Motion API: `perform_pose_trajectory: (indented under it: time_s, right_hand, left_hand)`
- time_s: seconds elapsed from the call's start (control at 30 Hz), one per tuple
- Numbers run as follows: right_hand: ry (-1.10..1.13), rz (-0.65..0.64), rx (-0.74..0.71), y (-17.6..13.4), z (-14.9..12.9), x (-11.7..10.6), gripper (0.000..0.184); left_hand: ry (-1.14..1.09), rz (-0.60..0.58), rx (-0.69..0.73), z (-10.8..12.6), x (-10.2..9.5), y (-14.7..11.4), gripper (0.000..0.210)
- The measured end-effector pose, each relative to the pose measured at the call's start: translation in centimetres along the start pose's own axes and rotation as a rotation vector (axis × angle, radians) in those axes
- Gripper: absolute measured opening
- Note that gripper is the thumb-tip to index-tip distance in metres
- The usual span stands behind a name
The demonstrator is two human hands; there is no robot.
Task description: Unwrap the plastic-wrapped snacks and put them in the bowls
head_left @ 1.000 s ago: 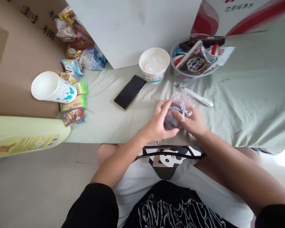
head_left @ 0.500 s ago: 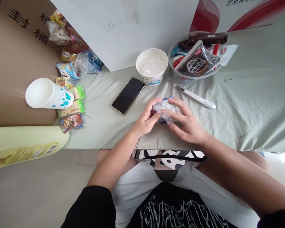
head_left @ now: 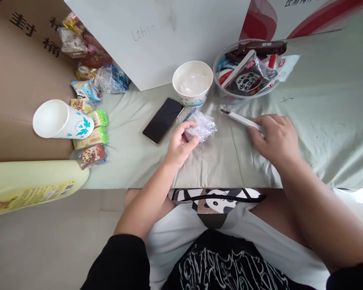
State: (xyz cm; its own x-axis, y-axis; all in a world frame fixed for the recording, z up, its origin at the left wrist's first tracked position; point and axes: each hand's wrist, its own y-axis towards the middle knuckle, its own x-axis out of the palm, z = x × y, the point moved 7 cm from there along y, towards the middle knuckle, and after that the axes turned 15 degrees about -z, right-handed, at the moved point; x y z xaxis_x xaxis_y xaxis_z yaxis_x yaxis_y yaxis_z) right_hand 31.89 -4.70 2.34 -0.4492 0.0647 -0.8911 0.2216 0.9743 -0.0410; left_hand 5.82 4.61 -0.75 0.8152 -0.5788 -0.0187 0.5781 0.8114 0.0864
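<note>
My left hand (head_left: 181, 143) is closed around a small packet in crinkled clear plastic wrap (head_left: 202, 125), with some blue showing at its edge. To the right, my right hand (head_left: 276, 137) has its fingers and thumb around the handle of a white utility knife (head_left: 242, 119) lying on the cloth. The knife's dark tip points up and left; its rear end is hidden under my fingers. Just behind the packet stands a white paper bowl (head_left: 192, 100) with clear plastic inside. A black phone (head_left: 163, 120) lies left of my left hand.
At the back right, a clear plastic tub (head_left: 219, 86) holds several snack packs. A paper cup (head_left: 57, 119) lies tipped at the left beside several wrapped snacks (head_left: 92, 155). A white box (head_left: 157, 40) stands behind, and a pale yellow bottle (head_left: 36, 181) lies front left.
My right hand has left the wrapped packet and moved right onto the utility knife. My left hand keeps the packet, now slightly farther back and left and turned.
</note>
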Motion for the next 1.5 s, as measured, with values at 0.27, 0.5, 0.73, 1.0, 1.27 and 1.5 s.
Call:
perform_pose_trajectory:
  time_s: [0.27, 0.5, 0.73, 1.0, 1.27, 1.5]
  right_hand:
    - [0.430, -0.182, -0.166, -1.3, -5.1, 0.6, 0.028]
    - [0.281, -0.340, -0.310, -1.2, -6.6, 1.7, 0.034]
    - [0.013, -0.136, -0.048, -0.3, -1.0, -0.2, 0.034]
    - [0.061, 0.029, -0.402, -1.4, -4.8, 0.7, 0.037]
    - [0.241, -0.118, -0.614, -2.4, -8.2, 3.3, 0.043]
    - [0.349, -0.048, -0.404, -1.0, -5.1, 0.7, 0.011]
  left_hand:
    - [0.120, 0.019, 0.054, -0.3, 0.7, -0.3, 0.074]
    - [-0.096, 0.207, 0.042, -0.3, -1.5, -0.3, 0.072]
    - [0.069, 0.160, 0.065, 0.7, -1.8, -0.9, 0.072]
    - [0.534, 0.043, 0.062, 2.2, -0.2, -1.1, 0.021]
    - [-0.026, 0.016, -0.129, -0.8, 0.1, -0.5, 0.034]
    - [0.009, 0.166, -0.118, -0.4, -3.0, -0.5, 0.039]
